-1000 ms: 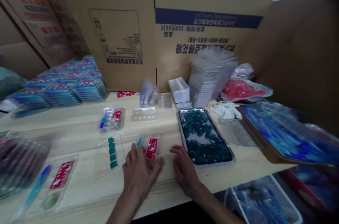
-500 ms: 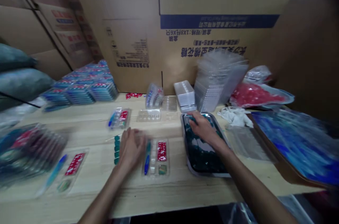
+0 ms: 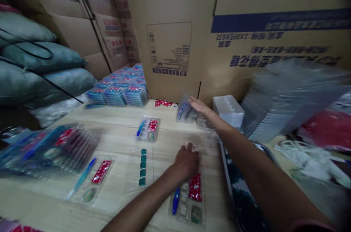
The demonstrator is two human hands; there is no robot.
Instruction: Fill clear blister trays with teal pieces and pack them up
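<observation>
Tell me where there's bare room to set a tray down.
Bare wood shows between the stacked blue packs and the blue-tool blister tray, and between the green-squares tray and the left hand. It's crowded around the right hand, by the white box and metal tray.

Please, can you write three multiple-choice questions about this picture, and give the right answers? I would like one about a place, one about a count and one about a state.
1. Where is the right hand?
A. On the metal tray
B. At the small stack of clear blister packs
C. On the grey sacks

2. How many teal pieces lie in the clear plastic tray?
A. Three
B. Five
C. Eight

3. How is the left hand?
A. Fingers curled
B. Flat, fingers spread
C. Gripping a tray rim

1: B, its fingers lie against the stack.
2: B, five show in one line.
3: A, the fingers bend downward.
</observation>
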